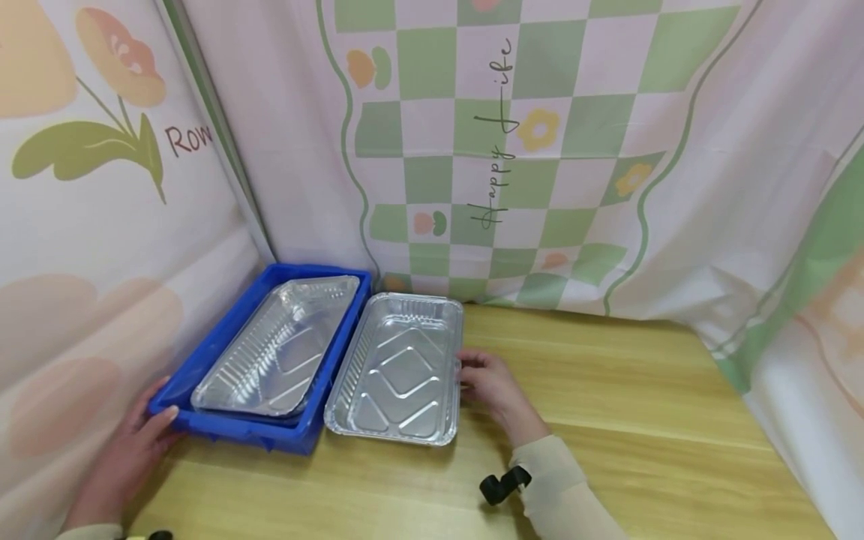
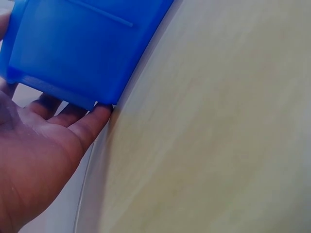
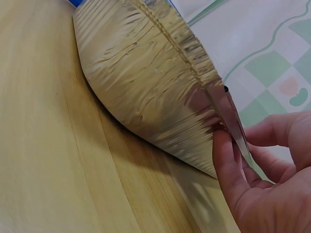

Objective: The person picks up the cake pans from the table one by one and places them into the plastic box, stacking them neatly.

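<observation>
A shallow blue plastic bin (image 1: 202, 360) stands at the left of the table, a silver foil tray (image 1: 270, 360) lying tilted inside it. My left hand (image 1: 138, 442) grips the bin's near left corner, thumb over the rim. In the left wrist view, the fingers (image 2: 92, 124) reach along the outer edge of the blue wall. Beside the bin, a second foil tray (image 1: 405, 371) sits upright on the wood, with pressed diamond lines in its base. My right hand (image 1: 496, 386) holds this tray by its right rim; the right wrist view has the rim between thumb and fingers (image 3: 226, 160).
A wooden tabletop (image 1: 628, 420) extends to the right of the trays. Behind it hangs a green-and-white checked curtain (image 1: 472, 150), and a flowered curtain (image 1: 81, 247) runs close along the bin's left side. A black wrist strap mount (image 1: 505, 486) is on the right sleeve.
</observation>
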A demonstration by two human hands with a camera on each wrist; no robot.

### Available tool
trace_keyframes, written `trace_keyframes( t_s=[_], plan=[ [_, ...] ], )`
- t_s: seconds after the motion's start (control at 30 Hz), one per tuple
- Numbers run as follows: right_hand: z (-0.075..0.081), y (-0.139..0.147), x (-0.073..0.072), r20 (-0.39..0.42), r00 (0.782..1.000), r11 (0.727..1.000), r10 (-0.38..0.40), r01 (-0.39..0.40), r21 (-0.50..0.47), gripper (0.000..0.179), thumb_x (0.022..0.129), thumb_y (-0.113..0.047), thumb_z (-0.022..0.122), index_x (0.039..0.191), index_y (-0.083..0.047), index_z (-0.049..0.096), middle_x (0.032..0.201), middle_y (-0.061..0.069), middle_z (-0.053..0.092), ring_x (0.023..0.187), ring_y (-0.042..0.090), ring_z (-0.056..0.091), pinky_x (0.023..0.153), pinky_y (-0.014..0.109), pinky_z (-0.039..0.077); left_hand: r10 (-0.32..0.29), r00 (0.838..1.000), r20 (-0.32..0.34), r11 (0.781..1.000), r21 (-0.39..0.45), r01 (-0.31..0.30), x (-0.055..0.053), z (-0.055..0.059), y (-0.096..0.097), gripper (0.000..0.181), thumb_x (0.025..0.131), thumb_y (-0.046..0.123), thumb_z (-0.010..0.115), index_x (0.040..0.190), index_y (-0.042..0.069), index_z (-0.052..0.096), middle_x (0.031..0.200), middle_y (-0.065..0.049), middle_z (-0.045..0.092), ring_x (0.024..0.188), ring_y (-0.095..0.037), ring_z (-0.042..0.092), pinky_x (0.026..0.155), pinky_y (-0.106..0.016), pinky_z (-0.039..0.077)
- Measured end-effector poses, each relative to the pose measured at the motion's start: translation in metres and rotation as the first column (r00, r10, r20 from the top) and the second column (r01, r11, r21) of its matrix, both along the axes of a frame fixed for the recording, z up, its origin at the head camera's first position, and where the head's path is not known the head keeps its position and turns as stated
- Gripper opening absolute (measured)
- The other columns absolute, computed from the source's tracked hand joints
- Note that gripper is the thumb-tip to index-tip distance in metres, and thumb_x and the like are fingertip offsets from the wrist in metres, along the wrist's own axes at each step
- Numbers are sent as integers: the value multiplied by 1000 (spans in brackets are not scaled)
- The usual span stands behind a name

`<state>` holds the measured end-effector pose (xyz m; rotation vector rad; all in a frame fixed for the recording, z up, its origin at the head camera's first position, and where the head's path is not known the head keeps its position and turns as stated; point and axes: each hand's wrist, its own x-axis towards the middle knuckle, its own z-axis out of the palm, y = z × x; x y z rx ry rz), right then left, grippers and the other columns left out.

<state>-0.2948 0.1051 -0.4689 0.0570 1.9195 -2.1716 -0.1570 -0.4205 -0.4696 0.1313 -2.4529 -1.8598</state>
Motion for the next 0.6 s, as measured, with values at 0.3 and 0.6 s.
trace_keyframes(
  t_s=[0.3, 0.6],
  plan=[
    [1, 0, 2, 2, 1000, 1000, -16, 16, -16, 47, 82, 13, 58, 129, 11, 52, 116, 25, 57, 80, 24, 63, 71, 37, 56, -14, 1000, -9, 995, 100, 15, -1, 0, 2, 68, 105, 20, 47, 159, 34, 7, 147, -46, -11, 94, 13, 53, 79, -11, 47],
    [5, 2, 3, -16, 999, 998, -34, 34, -44, 49, 82, 15, 55, 130, 14, 50, 119, 28, 55, 82, 26, 63, 72, 38, 57, -21, 1000, -22, 989, 145, 24, -2, 0, 3, 67, 105, 20, 47, 159, 33, 8, 146, -45, -15, 95, 14, 52, 79, -11, 47]
  ],
)
